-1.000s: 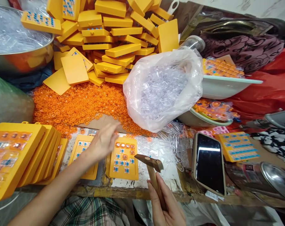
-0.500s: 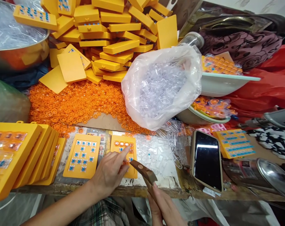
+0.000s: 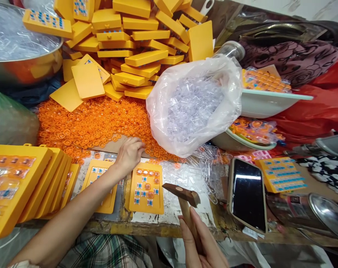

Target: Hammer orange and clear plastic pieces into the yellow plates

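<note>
My right hand [image 3: 201, 242] grips the wooden handle of a small hammer [image 3: 181, 192], its head raised over the bench right of a yellow tray. That yellow tray [image 3: 153, 171] lies flat; orange round caps fill its top row and a few other spots, and small clear-and-blue pieces sit in others. My left hand [image 3: 129, 154] is at the near edge of a heap of orange caps [image 3: 96, 119], fingers curled together; what they hold, if anything, is hidden. Under my left forearm, a second yellow tray [image 3: 107, 206] with blue pieces is partly covered.
Yellow trays [image 3: 146, 57] are piled at the back, and several lean at left [image 3: 40, 186]. A plastic bag [image 3: 157, 93] of clear parts stands behind the bench. A phone [image 3: 247, 193], clear loops [image 3: 206, 167] and a steel container [image 3: 286, 208] are to the right.
My left hand has moved from the tray's caps up to the orange heap. My right hand has shifted the hammer slightly right, away from the tray.
</note>
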`<state>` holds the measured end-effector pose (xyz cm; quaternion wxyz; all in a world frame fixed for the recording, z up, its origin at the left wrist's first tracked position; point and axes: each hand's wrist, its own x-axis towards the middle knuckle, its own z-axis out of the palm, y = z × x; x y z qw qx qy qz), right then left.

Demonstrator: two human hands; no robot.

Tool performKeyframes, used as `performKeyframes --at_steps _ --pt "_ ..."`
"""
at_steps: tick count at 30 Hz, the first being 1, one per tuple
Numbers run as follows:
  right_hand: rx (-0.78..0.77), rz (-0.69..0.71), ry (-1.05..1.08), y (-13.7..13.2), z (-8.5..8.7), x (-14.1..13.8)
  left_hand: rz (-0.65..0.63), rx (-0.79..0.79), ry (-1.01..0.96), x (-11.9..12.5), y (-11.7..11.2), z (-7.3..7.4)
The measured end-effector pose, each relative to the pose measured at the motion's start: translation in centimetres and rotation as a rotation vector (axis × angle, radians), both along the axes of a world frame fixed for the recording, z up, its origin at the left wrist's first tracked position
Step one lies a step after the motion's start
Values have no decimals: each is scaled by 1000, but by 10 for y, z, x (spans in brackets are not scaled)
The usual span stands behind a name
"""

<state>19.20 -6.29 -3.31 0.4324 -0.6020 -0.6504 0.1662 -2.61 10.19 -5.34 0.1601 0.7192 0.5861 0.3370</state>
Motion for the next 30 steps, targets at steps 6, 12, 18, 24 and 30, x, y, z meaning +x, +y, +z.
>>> performKeyframes --at_steps 6,12,18,24,30 --pt "-25 -42 -1 2 -14 6 -84 -103 104 12 26 -8" --pt "-56 -59 67 2 -17 3 -100 -145 110 9 25 -5" --pt "33 101 -54 4 -8 -4 -143 -104 8 -3 -31 15" --pt "1 264 -100 1 -3 -8 -268 -174 -169 2 -104 11" --pt "-28 306 -180 -3 1 -9 -221 -135 -174 10 -110 -11"
